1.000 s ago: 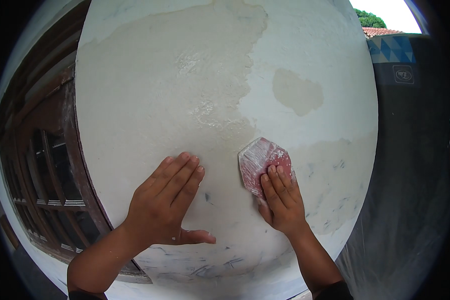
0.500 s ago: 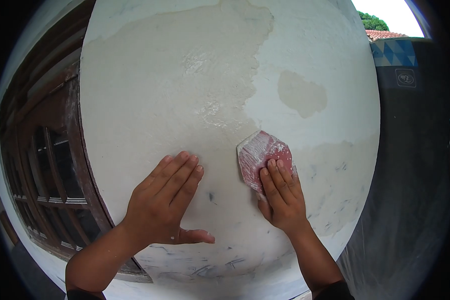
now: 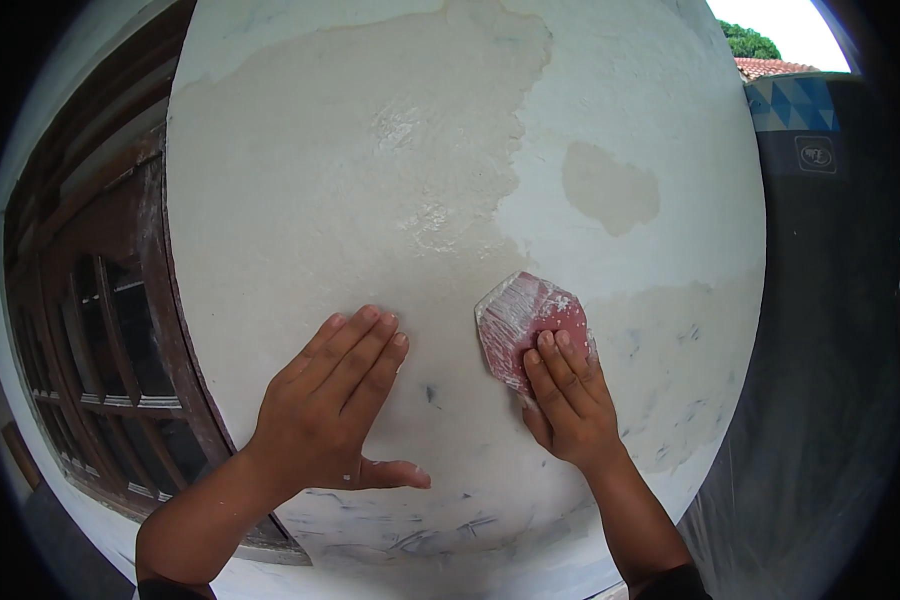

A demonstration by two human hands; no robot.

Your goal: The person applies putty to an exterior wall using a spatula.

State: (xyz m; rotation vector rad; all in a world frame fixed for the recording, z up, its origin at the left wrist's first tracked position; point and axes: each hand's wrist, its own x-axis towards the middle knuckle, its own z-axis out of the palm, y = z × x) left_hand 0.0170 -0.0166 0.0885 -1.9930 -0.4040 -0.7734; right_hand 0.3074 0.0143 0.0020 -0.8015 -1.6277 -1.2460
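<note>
My left hand (image 3: 320, 405) lies flat on the wall (image 3: 300, 200), fingers stretched upward and thumb out to the side. It holds nothing. White specks mark its thumb and fingertips. To its right, my right hand (image 3: 570, 405) grips a flat red putty spreader (image 3: 520, 325), three fingers laid over its face and the thumb at its lower edge. White putty streaks the spreader's upper left part. The spreader is against the wall or very close to it; its underside is hidden. Around it the wall shows beige damp-looking putty and whiter areas.
A dark brown wooden window frame (image 3: 125, 330) with glass panes borders the wall on the left. To the right hangs dark sheeting (image 3: 820, 300) with a blue patterned band (image 3: 795, 104). Roof tiles (image 3: 770, 68) and a tree (image 3: 748, 42) show beyond.
My right hand and the spreader have slid slightly down the wall. My left hand keeps nearly the same place. The whole view has shifted a little.
</note>
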